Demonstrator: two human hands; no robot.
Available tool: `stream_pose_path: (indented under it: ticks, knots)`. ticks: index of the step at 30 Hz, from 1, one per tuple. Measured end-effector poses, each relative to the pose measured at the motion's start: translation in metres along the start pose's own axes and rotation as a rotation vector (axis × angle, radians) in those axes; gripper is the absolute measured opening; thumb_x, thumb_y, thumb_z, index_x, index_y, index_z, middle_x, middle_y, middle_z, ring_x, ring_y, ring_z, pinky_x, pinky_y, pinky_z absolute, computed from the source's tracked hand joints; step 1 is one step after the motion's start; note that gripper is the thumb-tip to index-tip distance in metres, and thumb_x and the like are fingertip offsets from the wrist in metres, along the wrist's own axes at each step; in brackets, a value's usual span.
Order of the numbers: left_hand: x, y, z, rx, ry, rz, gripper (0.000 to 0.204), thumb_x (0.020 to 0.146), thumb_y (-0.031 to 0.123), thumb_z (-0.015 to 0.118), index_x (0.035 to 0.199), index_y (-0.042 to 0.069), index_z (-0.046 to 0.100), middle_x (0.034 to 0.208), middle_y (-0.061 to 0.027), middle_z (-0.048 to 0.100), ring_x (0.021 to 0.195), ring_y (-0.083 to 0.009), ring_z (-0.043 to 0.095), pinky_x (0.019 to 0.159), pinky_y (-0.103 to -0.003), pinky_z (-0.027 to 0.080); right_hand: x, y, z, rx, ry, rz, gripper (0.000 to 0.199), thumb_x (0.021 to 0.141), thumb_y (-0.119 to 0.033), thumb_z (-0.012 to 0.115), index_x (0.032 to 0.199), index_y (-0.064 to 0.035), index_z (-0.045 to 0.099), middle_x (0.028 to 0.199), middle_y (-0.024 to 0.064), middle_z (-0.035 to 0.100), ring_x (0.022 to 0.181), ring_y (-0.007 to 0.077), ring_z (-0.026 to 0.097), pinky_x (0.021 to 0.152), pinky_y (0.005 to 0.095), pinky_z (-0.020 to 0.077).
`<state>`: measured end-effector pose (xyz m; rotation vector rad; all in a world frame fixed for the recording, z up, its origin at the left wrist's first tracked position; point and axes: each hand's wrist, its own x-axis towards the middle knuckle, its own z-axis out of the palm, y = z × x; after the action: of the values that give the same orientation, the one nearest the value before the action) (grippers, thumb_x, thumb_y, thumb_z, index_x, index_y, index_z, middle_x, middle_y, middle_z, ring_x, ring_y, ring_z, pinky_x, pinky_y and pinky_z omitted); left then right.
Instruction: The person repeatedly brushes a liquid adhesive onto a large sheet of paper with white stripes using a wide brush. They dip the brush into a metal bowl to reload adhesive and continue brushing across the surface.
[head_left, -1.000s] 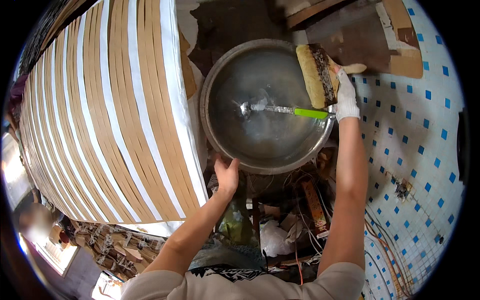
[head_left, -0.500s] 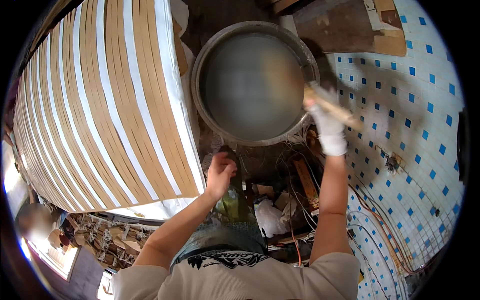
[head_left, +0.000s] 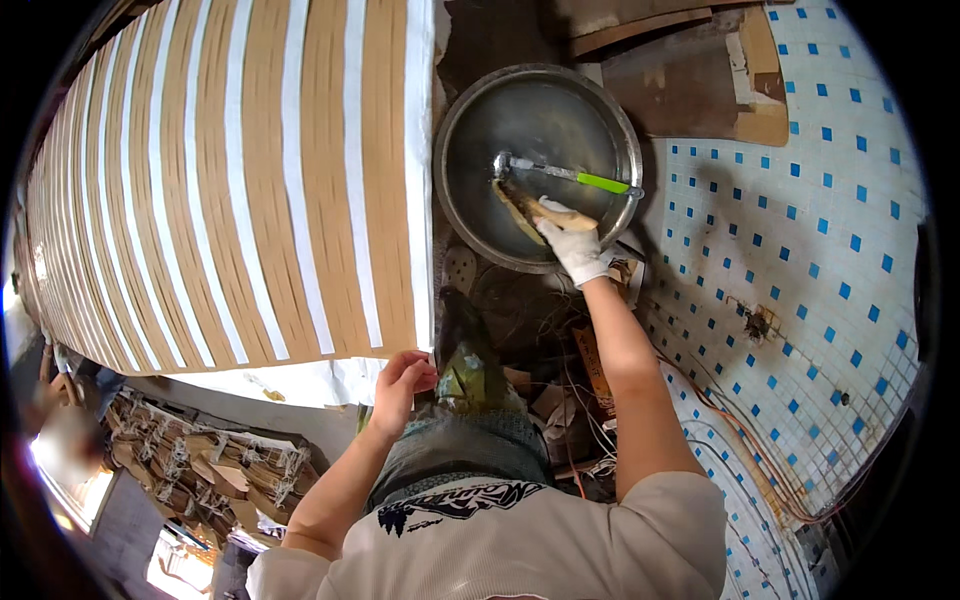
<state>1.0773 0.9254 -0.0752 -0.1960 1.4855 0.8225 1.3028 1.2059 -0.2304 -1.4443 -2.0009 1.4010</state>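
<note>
Down in the round metal basin (head_left: 560, 105), the right hand (head_left: 573, 243), in a white glove, closes around the handle of a wide paint brush (head_left: 525, 205) whose bristle end dips toward the basin's floor. A tool with a green handle (head_left: 570, 177) lies across the basin just above the brush, its green end resting on the right rim. The basin's lower rim sits under the gloved wrist, and most of its floor above the tool is bare.

Left of the basin, close to its rim, runs the edge of a large board covered in tan and white strips (head_left: 250, 180), which fills the left side of the view. The left hand (head_left: 402, 385) is bare and curls at the board's lower right corner, fingers bent against the white edge; whether it grips anything I cannot tell.

Between the two forearms lies a dark clutter of scraps and wires (head_left: 540, 340), crowding the space below the basin. To the right spreads a white floor with small blue tiles (head_left: 800, 230), with brown boards (head_left: 700, 80) beside the basin's upper right.
</note>
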Motion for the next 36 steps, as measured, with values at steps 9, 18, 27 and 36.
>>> stream_pose_path:
  ticks: [9,18,27,36]
  knots:
    - [-0.047,-0.014,-0.04,-0.164,0.109,0.081,0.019,0.099,0.012,0.05,0.112,0.0,0.057,0.094,-0.0084,0.064,0.087,-0.019,0.066,0.081,-0.033,0.055,-0.008,0.015,-0.028,0.783,0.351,0.896,0.037,0.09,-0.037,0.067,0.112,-0.0073,0.06,0.099,0.01,0.061,0.074,0.0192,0.06,0.055,0.0321,0.0469]
    - [-0.078,-0.042,-0.082,-0.3,0.14,0.134,0.018,0.099,0.013,0.051,0.111,0.003,0.059,0.092,-0.0051,0.064,0.086,-0.0168,0.065,0.08,-0.03,0.053,-0.016,-0.004,-0.02,1.024,0.326,1.222,0.04,0.102,-0.039,0.035,0.088,-0.0114,0.061,0.064,0.0014,0.058,0.047,0.0125,0.048,0.047,0.0306,0.0428]
    - [-0.094,-0.081,-0.193,-0.141,0.131,0.371,0.013,0.091,0.012,0.064,0.1,0.004,0.059,0.077,-0.0009,0.059,0.071,-0.0102,0.058,0.063,-0.026,0.048,-0.061,-0.009,-0.037,1.28,0.072,0.713,0.021,0.096,-0.028,0.042,0.083,-0.0168,0.053,0.077,-0.0031,0.053,0.07,0.0127,0.05,0.067,0.0342,0.0369]
    - [-0.163,-0.167,-0.399,0.038,0.555,0.763,0.017,0.082,0.003,0.065,0.076,0.004,0.05,0.063,-0.0057,0.047,0.063,-0.0144,0.048,0.059,-0.033,0.043,-0.078,-0.305,0.067,1.213,-0.036,0.22,0.038,0.101,-0.036,0.044,0.099,-0.0028,0.062,0.088,0.0067,0.069,0.061,0.0135,0.061,0.052,0.0296,0.0526]
